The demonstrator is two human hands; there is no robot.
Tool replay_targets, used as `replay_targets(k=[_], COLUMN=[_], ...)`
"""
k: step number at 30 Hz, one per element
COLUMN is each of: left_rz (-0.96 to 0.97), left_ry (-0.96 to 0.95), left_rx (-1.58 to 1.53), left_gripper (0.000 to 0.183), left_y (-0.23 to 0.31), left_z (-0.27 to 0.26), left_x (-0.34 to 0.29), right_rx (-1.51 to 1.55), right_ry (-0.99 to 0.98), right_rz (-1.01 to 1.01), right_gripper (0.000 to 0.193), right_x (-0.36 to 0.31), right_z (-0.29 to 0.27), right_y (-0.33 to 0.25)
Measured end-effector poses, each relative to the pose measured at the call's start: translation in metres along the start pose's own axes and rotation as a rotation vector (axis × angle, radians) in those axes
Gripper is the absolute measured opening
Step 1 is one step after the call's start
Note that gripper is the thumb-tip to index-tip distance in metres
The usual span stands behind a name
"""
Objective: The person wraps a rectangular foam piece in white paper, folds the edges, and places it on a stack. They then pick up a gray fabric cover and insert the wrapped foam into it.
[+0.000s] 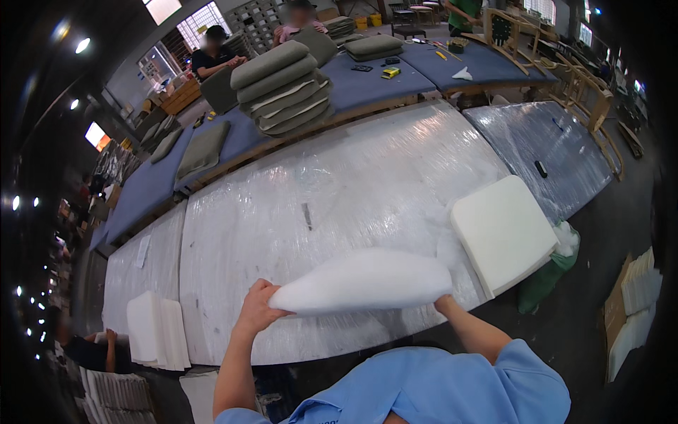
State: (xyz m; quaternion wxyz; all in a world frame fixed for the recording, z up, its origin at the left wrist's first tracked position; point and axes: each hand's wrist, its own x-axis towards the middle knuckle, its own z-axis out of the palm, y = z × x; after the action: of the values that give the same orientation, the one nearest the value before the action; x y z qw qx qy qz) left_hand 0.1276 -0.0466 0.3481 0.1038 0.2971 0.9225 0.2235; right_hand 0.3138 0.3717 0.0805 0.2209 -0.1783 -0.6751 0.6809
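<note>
White padding [364,279] was up over the desk's [240,233] near side, not laid flat yet. White pads [145,332] sat at the desk's left end, no clue if finished. Left hand [258,305] had fingers clamped on the padding; right hand [443,304] was mostly hidden, couldn't tell its grip. Foam cushion [505,233] at the desk's right end looked bare, so probably untouched.

plastic-wrapped tables [240,219] carry a white slab [505,233] right of the right hand [443,302] and white pads [145,328] well left of the left hand [258,309].
</note>
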Motion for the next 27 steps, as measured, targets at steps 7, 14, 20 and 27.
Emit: replay_targets(k=[7, 14, 20, 27], left_rz=[0.043, 0.087, 0.026, -0.211], left_ry=[0.041, 0.045, -0.011, -0.175], left_rx=[0.013, -0.019, 0.025, 0.177], left_gripper=[0.052, 0.053, 0.055, 0.058], left_y=[-0.015, -0.014, -0.008, 0.022], left_z=[0.009, 0.009, 0.005, -0.011], left_x=[-0.014, 0.009, 0.013, 0.022], right_rx=[-0.005, -1.164, -1.259, -0.858], right_ry=[-0.436, -0.77, -1.047, -0.986], right_rz=[0.683, 0.269, 0.248, -0.127], right_gripper=[0.064, 0.101, 0.097, 0.033], right_x=[0.095, 0.176, 0.177, 0.137], right_z=[-0.02, 0.052, 0.103, 0.116], right_y=[-0.154, -0.297, -0.297, -0.292])
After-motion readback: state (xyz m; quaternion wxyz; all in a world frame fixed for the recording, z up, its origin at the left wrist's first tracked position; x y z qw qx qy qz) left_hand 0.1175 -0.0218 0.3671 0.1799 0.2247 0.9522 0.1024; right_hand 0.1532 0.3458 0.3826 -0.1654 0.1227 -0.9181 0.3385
